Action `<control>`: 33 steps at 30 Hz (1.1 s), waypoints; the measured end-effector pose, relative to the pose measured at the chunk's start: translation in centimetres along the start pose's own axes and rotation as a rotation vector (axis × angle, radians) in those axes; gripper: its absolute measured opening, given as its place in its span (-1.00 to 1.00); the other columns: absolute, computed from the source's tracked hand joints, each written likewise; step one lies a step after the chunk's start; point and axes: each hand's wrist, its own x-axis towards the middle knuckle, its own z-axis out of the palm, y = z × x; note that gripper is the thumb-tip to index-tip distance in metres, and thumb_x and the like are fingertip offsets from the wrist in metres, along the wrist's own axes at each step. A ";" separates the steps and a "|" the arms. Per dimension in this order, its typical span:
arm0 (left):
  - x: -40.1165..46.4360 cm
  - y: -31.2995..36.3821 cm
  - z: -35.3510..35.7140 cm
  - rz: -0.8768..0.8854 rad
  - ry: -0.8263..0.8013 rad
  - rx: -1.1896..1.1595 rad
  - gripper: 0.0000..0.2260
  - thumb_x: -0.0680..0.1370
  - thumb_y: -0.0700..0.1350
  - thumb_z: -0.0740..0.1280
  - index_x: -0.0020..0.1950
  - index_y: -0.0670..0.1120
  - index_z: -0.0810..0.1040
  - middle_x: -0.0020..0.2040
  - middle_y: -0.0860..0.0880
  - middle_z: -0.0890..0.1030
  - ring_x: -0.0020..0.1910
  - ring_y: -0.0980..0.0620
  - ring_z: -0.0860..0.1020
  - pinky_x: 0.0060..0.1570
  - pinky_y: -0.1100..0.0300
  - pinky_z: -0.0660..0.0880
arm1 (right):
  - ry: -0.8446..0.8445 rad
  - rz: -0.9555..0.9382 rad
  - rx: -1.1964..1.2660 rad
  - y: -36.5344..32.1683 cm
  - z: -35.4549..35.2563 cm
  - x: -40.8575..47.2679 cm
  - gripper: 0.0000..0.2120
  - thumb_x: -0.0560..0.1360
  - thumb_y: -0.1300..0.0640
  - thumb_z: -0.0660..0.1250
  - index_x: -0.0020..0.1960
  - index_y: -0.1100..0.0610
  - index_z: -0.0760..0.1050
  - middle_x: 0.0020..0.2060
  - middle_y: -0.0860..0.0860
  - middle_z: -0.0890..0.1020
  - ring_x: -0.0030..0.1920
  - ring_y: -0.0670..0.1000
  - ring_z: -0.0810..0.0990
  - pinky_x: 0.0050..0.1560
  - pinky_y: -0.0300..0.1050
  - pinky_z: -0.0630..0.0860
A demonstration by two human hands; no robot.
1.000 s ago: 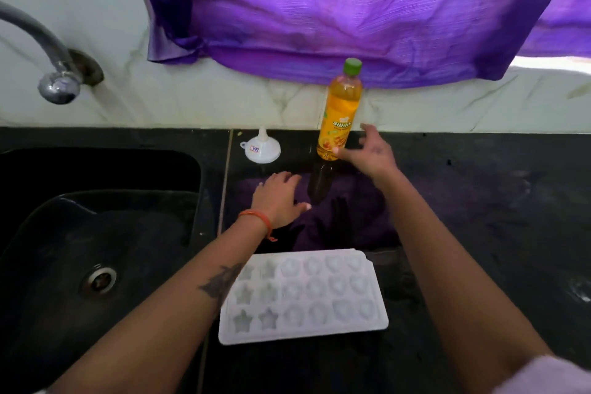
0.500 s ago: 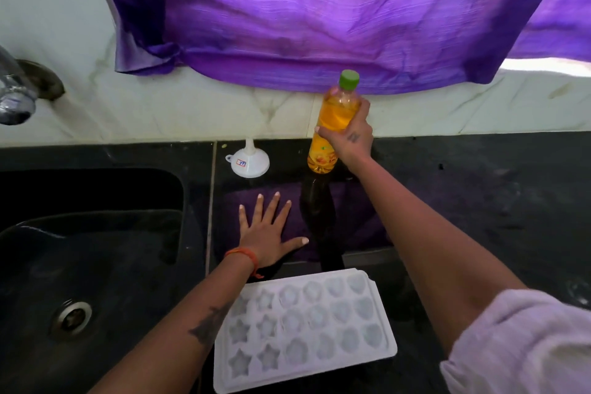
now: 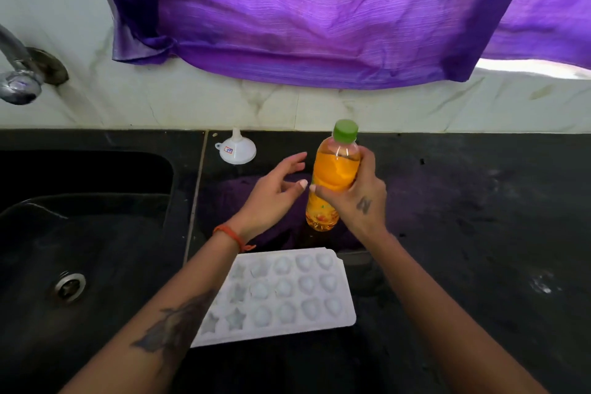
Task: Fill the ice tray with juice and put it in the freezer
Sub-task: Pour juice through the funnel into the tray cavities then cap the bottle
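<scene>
Orange juice bottle with green cap; white ice tray and funnel; black table; purple cloth.

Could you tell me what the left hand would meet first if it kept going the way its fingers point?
Most likely the juice bottle held by the right hand: the left hand is open, its fingers aimed up and right at it. Depth is hard to judge.

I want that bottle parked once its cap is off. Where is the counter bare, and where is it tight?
Bare black counter runs right of the juice bottle held in the right hand, and right of the ice tray. It is tight between the funnel, the open left hand, the bottle and the tray's far edge.
</scene>
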 end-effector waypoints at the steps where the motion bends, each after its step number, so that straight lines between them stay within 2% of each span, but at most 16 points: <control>1: -0.2 0.5 0.5 -0.009 -0.018 -0.045 -0.56 0.59 -0.20 0.22 0.42 0.11 0.29 0.34 0.01 0.44 0.10 0.16 0.55 0.10 0.26 0.46 | 0.005 0.004 0.000 0.2 0.0 -0.3 -0.19 0.19 -0.11 0.58 0.30 0.06 0.27 0.05 0.01 0.60 -0.06 -0.01 0.58 -0.14 -0.17 0.48; 3: -0.4 1.0 1.3 -0.018 -0.037 -0.109 -0.58 0.60 -0.22 0.18 0.39 0.17 0.30 0.33 -0.01 0.46 0.23 0.06 0.50 0.16 0.15 0.46 | 0.013 0.020 0.021 0.4 -0.1 -0.8 -0.18 0.19 -0.15 0.57 0.30 0.05 0.26 0.05 0.02 0.60 -0.06 -0.02 0.58 -0.17 -0.20 0.44; 6: -0.8 1.5 2.1 -0.030 -0.028 -0.155 -0.63 0.61 -0.18 0.18 0.33 0.21 0.31 0.22 0.03 0.52 0.12 0.10 0.54 0.02 0.26 0.52 | -0.040 0.058 0.053 0.2 -0.3 -1.1 -0.18 0.21 -0.17 0.55 0.32 0.03 0.22 0.09 -0.01 0.56 -0.02 -0.02 0.55 -0.16 -0.18 0.42; 8: -0.9 1.8 2.2 -0.055 -0.013 -0.176 -0.64 0.61 -0.15 0.18 0.36 0.17 0.31 0.24 -0.01 0.52 0.13 0.09 0.55 0.04 0.23 0.54 | -0.196 0.077 0.071 0.0 -1.2 -0.8 -0.12 0.23 -0.11 0.56 0.37 0.03 0.16 0.13 -0.04 0.50 0.08 0.01 0.54 -0.08 -0.13 0.46; 10: -0.9 2.2 2.3 -0.074 -0.007 -0.169 -0.62 0.60 -0.11 0.21 0.41 0.08 0.31 0.30 -0.07 0.50 0.19 0.04 0.53 0.12 0.14 0.53 | -0.431 0.151 0.115 -0.3 -3.1 0.0 -0.01 0.24 -0.05 0.57 0.47 0.04 0.04 0.26 -0.02 0.46 0.23 0.06 0.49 0.12 -0.01 0.50; 12: -0.9 2.7 2.5 -0.061 0.014 -0.121 -0.55 0.56 -0.09 0.27 0.44 0.05 0.28 0.36 -0.04 0.45 0.16 0.07 0.53 0.05 0.25 0.53 | -0.538 0.222 0.125 -1.0 -5.6 0.9 0.02 0.28 -0.08 0.53 0.52 0.01 -0.03 0.37 0.06 0.41 0.31 0.09 0.43 0.27 0.10 0.44; 13: -0.9 2.9 2.7 -0.057 0.031 -0.108 -0.49 0.54 -0.08 0.31 0.46 0.05 0.25 0.39 -0.02 0.41 0.17 0.06 0.52 0.04 0.25 0.53 | -0.497 0.200 0.089 -1.7 -6.8 1.4 -0.05 0.31 -0.12 0.50 0.51 0.02 0.04 0.34 0.07 0.44 0.28 0.08 0.46 0.24 0.08 0.46; 15: -0.7 3.5 3.0 -0.055 0.074 -0.060 -0.35 0.47 -0.02 0.40 0.49 0.07 0.19 0.43 -0.02 0.35 0.25 0.00 0.47 0.15 0.10 0.50 | -0.303 0.044 -0.071 -3.6 -8.7 2.7 -0.30 0.38 -0.21 0.38 0.41 0.07 0.30 0.11 0.04 0.58 0.07 0.00 0.56 0.01 -0.09 0.51; 17: -0.3 4.2 3.6 -0.044 0.119 0.034 -0.23 0.38 0.10 0.46 0.49 0.08 0.15 0.45 -0.03 0.33 0.31 -0.03 0.43 0.23 -0.02 0.46 | -0.160 -0.135 -0.251 -5.8 -9.3 3.9 -0.44 0.43 -0.29 0.27 0.22 0.12 0.50 -0.09 0.04 0.64 -0.10 -0.04 0.56 -0.23 -0.21 0.38; 19: 0.1 4.8 4.4 -0.011 0.176 0.114 -0.21 0.34 0.17 0.47 0.47 0.06 0.20 0.39 -0.02 0.42 0.28 -0.02 0.46 0.23 -0.04 0.46 | -0.222 -0.206 -0.429 -7.6 -8.8 5.0 -0.47 0.46 -0.29 0.22 -0.02 0.18 0.58 -0.20 0.07 0.64 -0.17 0.02 0.55 -0.34 -0.22 0.30; 21: 0.2 5.2 5.1 0.039 0.239 0.178 -0.32 0.36 0.19 0.45 0.41 0.05 0.30 0.25 0.04 0.53 0.19 0.02 0.52 0.16 -0.04 0.50 | -0.330 -0.234 -0.624 -8.6 -8.0 5.8 -0.52 0.50 -0.22 0.21 -0.26 0.21 0.48 -0.37 0.04 0.51 -0.24 0.05 0.51 -0.36 -0.18 0.29; 22: 0.2 5.1 5.4 0.057 0.268 0.205 -0.36 0.37 0.18 0.43 0.39 0.05 0.33 0.21 0.06 0.55 0.16 0.03 0.54 0.13 -0.04 0.51 | -0.354 -0.252 -0.687 -8.7 -7.7 6.0 -0.54 0.53 -0.17 0.20 -0.28 0.21 0.43 -0.41 0.03 0.44 -0.27 0.04 0.47 -0.34 -0.17 0.28; 24: 0.3 5.0 5.6 0.072 0.288 0.222 -0.38 0.39 0.18 0.41 0.40 0.07 0.33 0.20 0.06 0.56 0.15 0.03 0.54 0.13 -0.03 0.51 | -0.349 -0.314 -0.727 -8.6 -7.3 6.0 -0.62 0.57 -0.07 0.18 -0.17 0.23 0.49 -0.35 0.06 0.45 -0.26 0.02 0.42 -0.25 -0.15 0.28; 28: 0.4 4.9 5.2 0.072 0.259 0.219 -0.44 0.39 0.20 0.40 0.34 0.11 0.37 0.13 0.08 0.60 0.07 0.03 0.58 0.07 -0.06 0.54 | -0.355 -0.484 -0.705 -7.6 -7.5 5.5 -0.64 0.59 0.00 0.15 0.07 0.27 0.53 -0.09 0.16 0.57 -0.15 0.03 0.42 -0.15 -0.15 0.28; 31: 0.4 4.6 5.0 0.062 0.245 0.208 -0.37 0.40 0.19 0.40 0.40 0.04 0.33 0.19 0.01 0.57 0.12 0.00 0.55 0.10 -0.03 0.53 | -0.546 -0.580 -0.624 -7.5 -8.9 6.4 -0.68 0.58 0.05 0.18 0.22 0.22 0.48 0.02 0.15 0.53 -0.02 0.07 0.45 -0.09 -0.15 0.33; 33: 0.4 4.6 5.1 0.057 0.236 0.203 -0.34 0.40 0.17 0.41 0.43 0.02 0.30 0.23 -0.02 0.55 0.15 -0.02 0.54 0.12 -0.03 0.52 | -0.670 -0.544 -0.579 -7.6 -9.8 7.4 -0.67 0.57 0.08 0.21 0.30 0.16 0.44 0.10 0.15 0.53 0.06 0.10 0.48 -0.02 -0.15 0.36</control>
